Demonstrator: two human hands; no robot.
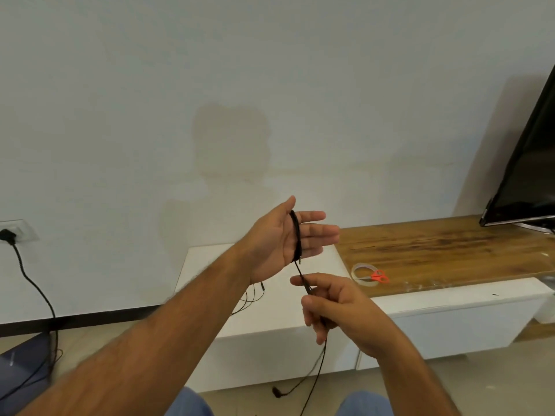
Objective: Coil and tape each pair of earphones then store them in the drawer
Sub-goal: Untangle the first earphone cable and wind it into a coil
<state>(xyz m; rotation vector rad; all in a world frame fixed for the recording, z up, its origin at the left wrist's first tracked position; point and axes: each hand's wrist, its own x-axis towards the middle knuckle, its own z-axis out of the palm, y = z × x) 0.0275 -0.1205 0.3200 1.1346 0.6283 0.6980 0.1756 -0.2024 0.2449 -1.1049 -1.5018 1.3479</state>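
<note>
Above the white tabletop's near edge, the left hand [282, 241] is held up flat with fingers spread apart, and black earphones [297, 235] are wound in several turns around its fingers. Just below it, the right hand [333, 304] is pinched shut on the loose end of the same cord, which runs taut between the two hands and then trails down toward the floor, an earbud dangling at its end. More thin black cable [252, 295] lies on the white tabletop [210, 265] behind the left forearm. On the wooden section to the right, a clear tape roll [365, 274] rests touching red-handled scissors [380, 276], near its front edge.
</note>
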